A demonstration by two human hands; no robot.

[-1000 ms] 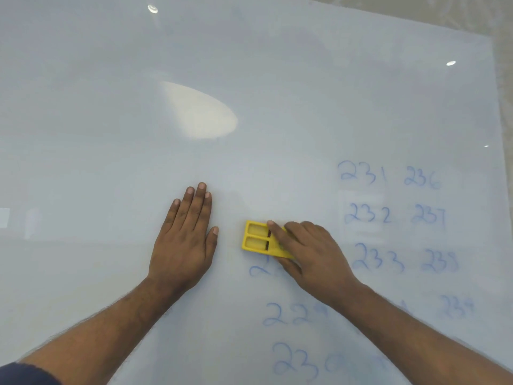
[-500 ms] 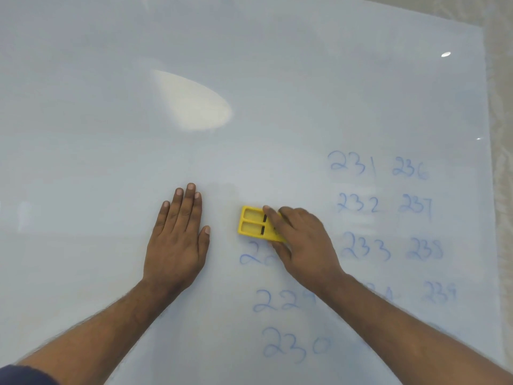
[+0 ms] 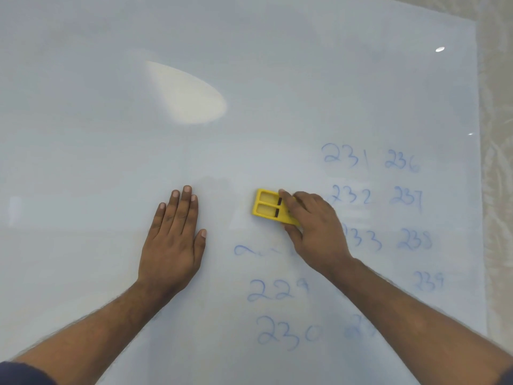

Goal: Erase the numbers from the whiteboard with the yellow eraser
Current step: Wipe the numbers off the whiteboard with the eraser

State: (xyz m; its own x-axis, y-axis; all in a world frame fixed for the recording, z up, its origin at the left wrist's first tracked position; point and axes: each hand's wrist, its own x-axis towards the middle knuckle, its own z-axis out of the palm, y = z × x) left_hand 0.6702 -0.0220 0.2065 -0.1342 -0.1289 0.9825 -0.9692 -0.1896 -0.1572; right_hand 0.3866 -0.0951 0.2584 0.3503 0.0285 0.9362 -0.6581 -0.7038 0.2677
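A large whiteboard (image 3: 249, 51) fills the view. My right hand (image 3: 316, 229) grips the yellow eraser (image 3: 268, 208) and presses it flat on the board, just above a half-wiped blue number (image 3: 249, 250). My left hand (image 3: 173, 240) lies flat on the board to the left of the eraser, fingers together, holding nothing. Blue handwritten numbers remain: 229 (image 3: 277, 291) and 230 (image 3: 288, 333) below the eraser, and two columns at the right from 231 (image 3: 344, 157) and 236 (image 3: 402, 162) down to 239 (image 3: 429, 282). My right arm hides some digits.
The board's right edge (image 3: 478, 190) borders a pale patterned surface (image 3: 497, 190). A bright oval light reflection (image 3: 188, 95) shows on the upper middle of the board. The left half carries no writing.
The eraser has moved slightly up from the number under it, and more of that number is wiped, leaving a faint bottom stroke. My left hand stays flat in place.
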